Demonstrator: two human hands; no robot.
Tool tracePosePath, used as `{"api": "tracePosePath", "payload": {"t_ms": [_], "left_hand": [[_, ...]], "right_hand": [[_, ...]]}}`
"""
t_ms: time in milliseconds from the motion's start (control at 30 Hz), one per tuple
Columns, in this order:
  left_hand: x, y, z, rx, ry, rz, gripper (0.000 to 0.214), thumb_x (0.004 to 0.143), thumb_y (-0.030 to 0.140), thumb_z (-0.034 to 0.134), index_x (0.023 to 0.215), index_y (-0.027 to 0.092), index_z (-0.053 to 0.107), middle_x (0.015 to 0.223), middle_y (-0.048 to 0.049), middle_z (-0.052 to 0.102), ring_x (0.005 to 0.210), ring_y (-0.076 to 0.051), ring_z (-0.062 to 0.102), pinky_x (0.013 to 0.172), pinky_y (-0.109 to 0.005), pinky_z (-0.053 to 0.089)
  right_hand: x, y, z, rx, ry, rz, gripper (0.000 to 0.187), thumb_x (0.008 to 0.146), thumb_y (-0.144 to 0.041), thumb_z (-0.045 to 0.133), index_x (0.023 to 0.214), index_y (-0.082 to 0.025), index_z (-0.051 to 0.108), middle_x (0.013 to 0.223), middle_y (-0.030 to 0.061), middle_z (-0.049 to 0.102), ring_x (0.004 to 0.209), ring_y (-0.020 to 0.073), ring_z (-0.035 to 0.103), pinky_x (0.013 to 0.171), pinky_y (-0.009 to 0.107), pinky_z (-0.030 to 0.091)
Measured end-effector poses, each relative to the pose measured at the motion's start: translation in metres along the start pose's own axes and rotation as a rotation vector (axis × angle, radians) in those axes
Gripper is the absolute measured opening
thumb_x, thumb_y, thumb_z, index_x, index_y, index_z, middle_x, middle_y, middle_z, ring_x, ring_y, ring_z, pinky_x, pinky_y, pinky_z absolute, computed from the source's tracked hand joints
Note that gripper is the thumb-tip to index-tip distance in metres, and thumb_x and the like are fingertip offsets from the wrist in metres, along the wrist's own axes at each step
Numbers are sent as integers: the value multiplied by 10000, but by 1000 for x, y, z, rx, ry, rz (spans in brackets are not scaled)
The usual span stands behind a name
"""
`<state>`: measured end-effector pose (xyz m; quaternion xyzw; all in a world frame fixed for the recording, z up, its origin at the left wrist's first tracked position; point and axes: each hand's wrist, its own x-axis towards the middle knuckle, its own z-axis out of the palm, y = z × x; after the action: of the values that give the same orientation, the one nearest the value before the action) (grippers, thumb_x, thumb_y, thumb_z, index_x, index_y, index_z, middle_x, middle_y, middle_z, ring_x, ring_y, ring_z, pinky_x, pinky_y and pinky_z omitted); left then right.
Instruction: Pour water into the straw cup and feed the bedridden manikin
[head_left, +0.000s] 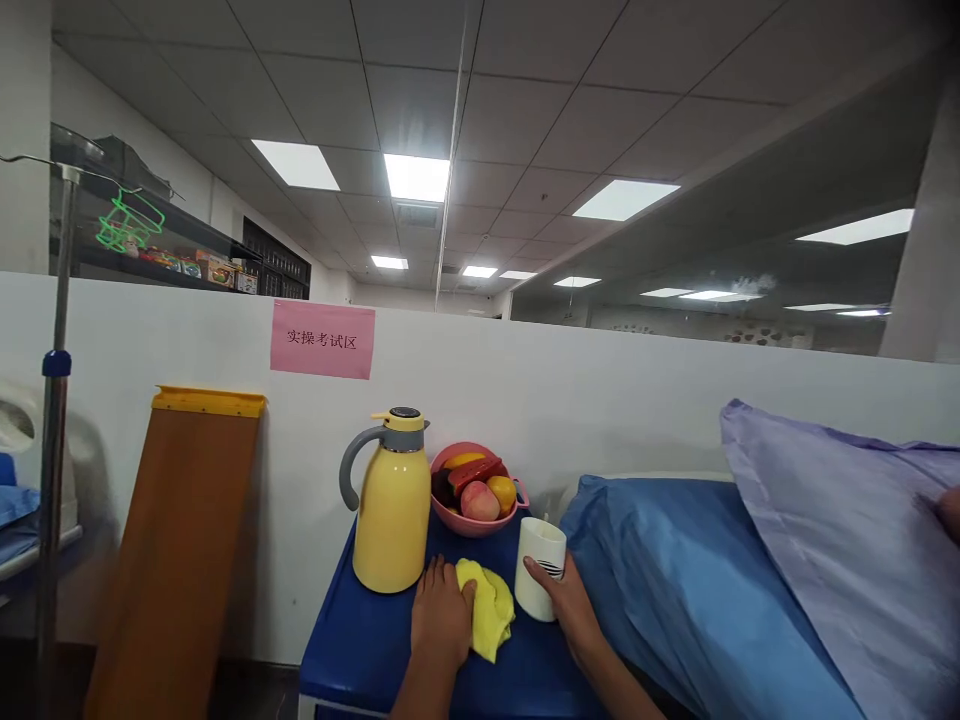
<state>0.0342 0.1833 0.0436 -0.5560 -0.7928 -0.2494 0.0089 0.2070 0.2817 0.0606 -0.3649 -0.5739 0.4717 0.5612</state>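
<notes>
My right hand (pixel 566 600) is wrapped round a white cup (pixel 531 575) with dark stripes on its side, held slightly tilted near the right edge of the blue bedside cabinet top (pixel 337 645). On the same top, my left hand (pixel 441 612) presses on a crumpled yellow cloth (pixel 489 610); the thumb lies on the cloth's edge, and the rest of that grip is partly hidden. A yellow thermos jug (pixel 392 520) with a grey handle stands just behind my left hand. Behind both hands sits a pink bowl (pixel 457 525) with several fruits in it.
To the right lie a blue pillow (pixel 675 570) and a lilac pillow (pixel 840 530), with part of another person's hand (pixel 949 512) at the frame edge. A white partition (pixel 465 375) rises behind. A brown board (pixel 176 530) and a metal pole (pixel 56 430) stand at left.
</notes>
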Motion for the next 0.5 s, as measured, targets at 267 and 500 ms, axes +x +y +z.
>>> {"api": "tracePosePath", "payload": {"t_ms": [267, 500], "left_hand": [[-1, 4, 1, 79, 31, 23, 533, 971, 337, 205, 1396, 97, 420, 1469, -162, 420, 1367, -254, 386, 1128, -420, 325], [-2, 9, 4, 278, 227, 106, 535, 886, 91, 339, 1400, 206, 435, 1515, -132, 355, 1319, -266, 448, 1013, -394, 461]], "right_hand": [[-5, -1, -2, 56, -43, -24, 681, 602, -439, 806, 1180, -207, 530, 1051, 57, 696, 976, 278, 645, 883, 422, 506], [-2, 6, -4, 29, -58, -37, 649, 575, -314, 802, 1148, -206, 518, 1018, 42, 684, 962, 251, 631, 912, 406, 478]]}}
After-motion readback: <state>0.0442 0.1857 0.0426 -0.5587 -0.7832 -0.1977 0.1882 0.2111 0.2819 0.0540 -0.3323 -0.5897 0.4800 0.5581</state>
